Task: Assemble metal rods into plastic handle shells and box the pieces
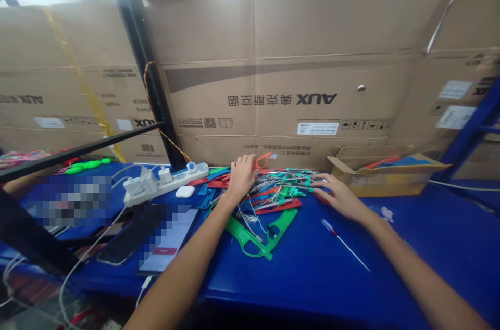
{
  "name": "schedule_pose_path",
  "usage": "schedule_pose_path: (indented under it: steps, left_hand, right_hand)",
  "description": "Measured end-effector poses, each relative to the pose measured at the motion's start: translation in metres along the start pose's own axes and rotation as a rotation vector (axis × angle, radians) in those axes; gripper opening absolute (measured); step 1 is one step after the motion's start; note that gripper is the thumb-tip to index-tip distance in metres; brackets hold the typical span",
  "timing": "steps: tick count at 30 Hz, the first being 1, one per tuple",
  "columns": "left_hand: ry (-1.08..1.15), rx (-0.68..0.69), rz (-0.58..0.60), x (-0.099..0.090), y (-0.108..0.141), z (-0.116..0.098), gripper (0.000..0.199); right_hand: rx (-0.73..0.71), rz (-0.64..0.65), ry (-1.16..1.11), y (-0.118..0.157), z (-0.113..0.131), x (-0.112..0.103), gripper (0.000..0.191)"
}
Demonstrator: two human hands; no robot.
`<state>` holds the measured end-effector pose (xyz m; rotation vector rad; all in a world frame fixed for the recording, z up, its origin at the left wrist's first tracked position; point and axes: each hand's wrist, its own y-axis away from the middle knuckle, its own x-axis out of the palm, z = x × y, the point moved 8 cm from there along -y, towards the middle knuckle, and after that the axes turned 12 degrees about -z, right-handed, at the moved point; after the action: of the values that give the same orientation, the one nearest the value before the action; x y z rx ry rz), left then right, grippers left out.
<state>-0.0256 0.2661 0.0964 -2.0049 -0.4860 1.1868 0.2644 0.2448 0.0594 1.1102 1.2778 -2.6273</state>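
My left hand (242,176) is at the back of a pile, its fingers curled against an orange plastic piece (264,160) with a ring-shaped end. Flat red, blue and green plastic pieces make up the pile, tangled with thin white wires (250,219). At the pile's right edge, my right hand (339,195) has its fingers apart, the tips touching the wires and small green parts (307,183). A green plastic piece (247,239) with a looped opening lies in front. To the right rests a screwdriver (344,244) with a clear and red handle.
A cardboard box (385,180) holding orange and blue pieces stands back right on the blue table (297,278). To the left are a power strip (167,184) with plugs, a white earbud case (185,191) and two phones. Large cartons (273,75) wall the back.
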Motion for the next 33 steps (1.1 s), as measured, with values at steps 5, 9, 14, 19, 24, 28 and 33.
schedule_pose_path:
  steps: [5, 9, 14, 19, 24, 28, 33]
  left_hand:
    - [0.325, 0.048, -0.105, -0.018, 0.004, -0.042, 0.061]
    - [0.755, 0.083, 0.103, 0.001, 0.034, -0.099, 0.061]
    - [0.920, 0.055, 0.262, 0.010, 0.050, -0.123, 0.032]
    - [0.465, 0.209, 0.314, -0.010, 0.031, -0.094, 0.051]
    - [0.272, 0.188, 0.228, -0.025, 0.011, -0.061, 0.030]
    - [0.091, 0.175, 0.192, -0.014, 0.010, -0.046, 0.028]
    - [-0.033, 0.256, 0.250, 0.008, 0.023, -0.054, 0.020]
  right_hand:
    - [0.076, -0.040, -0.062, -0.002, 0.017, -0.004, 0.044]
    - [0.181, 0.041, -0.230, 0.001, 0.033, 0.004, 0.054]
    - [0.312, 0.174, -0.343, 0.005, 0.042, 0.008, 0.050]
    - [0.342, 0.390, -0.250, 0.015, 0.052, 0.002, 0.043]
    - [0.220, 0.671, -0.281, 0.032, 0.087, 0.012, 0.036]
    - [0.201, 0.742, -0.276, 0.041, 0.098, 0.029, 0.038]
    - [0.217, 0.637, -0.199, 0.036, 0.083, 0.033, 0.036]
